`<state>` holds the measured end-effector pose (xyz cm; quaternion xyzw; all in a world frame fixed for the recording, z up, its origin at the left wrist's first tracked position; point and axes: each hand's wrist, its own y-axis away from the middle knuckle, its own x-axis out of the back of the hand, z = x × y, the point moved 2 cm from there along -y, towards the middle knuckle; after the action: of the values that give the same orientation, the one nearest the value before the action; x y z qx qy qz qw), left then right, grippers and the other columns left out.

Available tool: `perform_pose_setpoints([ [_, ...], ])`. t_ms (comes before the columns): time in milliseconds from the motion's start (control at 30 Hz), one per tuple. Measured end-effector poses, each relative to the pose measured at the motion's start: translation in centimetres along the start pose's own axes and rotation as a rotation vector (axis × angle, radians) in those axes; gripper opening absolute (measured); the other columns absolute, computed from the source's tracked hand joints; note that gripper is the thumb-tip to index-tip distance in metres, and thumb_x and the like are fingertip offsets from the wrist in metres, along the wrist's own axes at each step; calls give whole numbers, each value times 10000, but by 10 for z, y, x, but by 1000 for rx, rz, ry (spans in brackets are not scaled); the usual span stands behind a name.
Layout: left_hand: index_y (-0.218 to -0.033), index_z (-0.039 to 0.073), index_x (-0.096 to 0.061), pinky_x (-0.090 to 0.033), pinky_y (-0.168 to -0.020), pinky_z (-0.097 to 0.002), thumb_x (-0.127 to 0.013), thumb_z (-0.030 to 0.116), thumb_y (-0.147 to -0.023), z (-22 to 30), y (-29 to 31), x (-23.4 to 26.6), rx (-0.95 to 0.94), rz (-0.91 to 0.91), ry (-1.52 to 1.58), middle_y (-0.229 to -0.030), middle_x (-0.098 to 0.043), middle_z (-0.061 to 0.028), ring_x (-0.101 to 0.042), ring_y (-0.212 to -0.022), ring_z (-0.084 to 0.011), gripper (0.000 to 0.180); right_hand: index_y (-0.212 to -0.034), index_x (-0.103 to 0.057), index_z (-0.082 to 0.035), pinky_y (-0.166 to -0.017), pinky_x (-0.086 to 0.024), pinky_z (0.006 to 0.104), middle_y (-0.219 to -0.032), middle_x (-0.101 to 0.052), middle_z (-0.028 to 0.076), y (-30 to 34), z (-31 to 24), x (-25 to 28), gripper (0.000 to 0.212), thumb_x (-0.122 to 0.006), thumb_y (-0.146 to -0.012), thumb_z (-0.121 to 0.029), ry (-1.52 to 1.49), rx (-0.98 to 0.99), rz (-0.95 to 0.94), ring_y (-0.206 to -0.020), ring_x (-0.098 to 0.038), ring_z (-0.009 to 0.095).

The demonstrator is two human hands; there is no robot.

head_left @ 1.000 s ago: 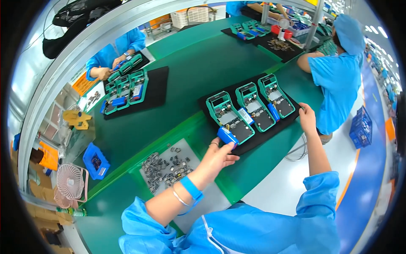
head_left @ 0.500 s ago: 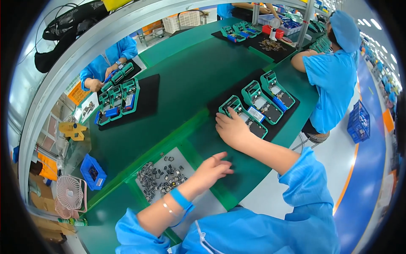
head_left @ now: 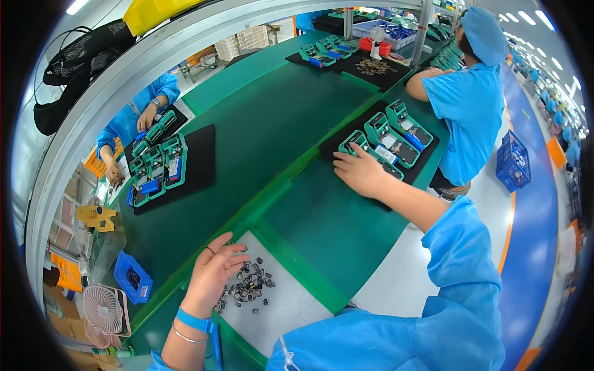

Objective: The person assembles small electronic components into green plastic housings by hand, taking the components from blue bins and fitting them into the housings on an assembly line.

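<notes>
Right hand (head_left: 362, 172) on a casing (head_left: 388, 167), left hand (head_left: 218, 272) by small parts (head_left: 250, 284).
The casing is the leftmost of three on the black mat (head_left: 335, 147); the right hand's fingers lie on it, though whether that grip is clenched, I cannot tell. Left of the mat and nearer the person, the left grip is released, fingers parted, beside parts heaped on a pale sheet (head_left: 281, 318).

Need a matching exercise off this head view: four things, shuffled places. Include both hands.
1. left hand
2. right hand
3. fan
4. crate

A. on the floor, at the right
B. by the loose small parts
C. at a green-framed unit
D. lower left, near a blue tray

Pairs: 1-B, 2-C, 3-D, 4-A
</notes>
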<state>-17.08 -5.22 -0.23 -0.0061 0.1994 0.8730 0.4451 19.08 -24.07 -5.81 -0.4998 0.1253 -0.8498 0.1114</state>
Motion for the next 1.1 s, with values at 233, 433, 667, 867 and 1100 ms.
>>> perform_pose_setpoints([
  [233,-1409,32,-457,-522,-896,-339,-552,193,-991,-1,7,69,-80,193,-10,-1191,-635,-122,-672,-1011,-228,458,-1175,-671,-114,-1181,-231,552,-1345,-595,44,18,44,-1,361,-567,-838,-187,-11,-41,-292,-1405,-396,216],
  [433,-1357,-2,-514,-496,-912,-309,-562,203,-972,-4,-47,185,-312,701,-233,-1209,-627,-133,-633,-1064,-196,439,-1179,-644,-70,-1032,-436,473,-1322,-565,142,-99,-32,29,361,-656,-819,-43,-688,-170,9,-1270,-500,334],
  [667,-1426,-60,-424,-370,-1090,-406,-617,383,-906,10,-127,281,-393,1106,-428,-1402,-475,-273,-475,-1303,-373,710,-1396,-494,-45,-964,-503,382,-1351,-577,174,-240,-121,-24,485,-608,-933,-133,-1328,-527,-114,-1103,-638,295],
  [867,-1381,-33,-495,-362,-1097,-416,-617,450,-859,31,-166,318,-314,1112,-570,-1364,-539,-252,-499,-1289,-383,721,-1424,-466,-33,-882,-548,354,-1333,-597,188,-273,-128,-30,528,-622,-941,-177,-1483,-663,-181,-1131,-637,252],
  [1100,-1127,-11,-634,-365,-1052,-428,-644,493,-771,36,-147,291,-135,1174,-492,-1178,-635,-232,-568,-1146,-386,618,-1405,-513,-60,-771,-570,321,-1305,-598,125,-256,-121,-23,504,-624,-947,-237,-1503,-712,-263,-1104,-618,193],
])
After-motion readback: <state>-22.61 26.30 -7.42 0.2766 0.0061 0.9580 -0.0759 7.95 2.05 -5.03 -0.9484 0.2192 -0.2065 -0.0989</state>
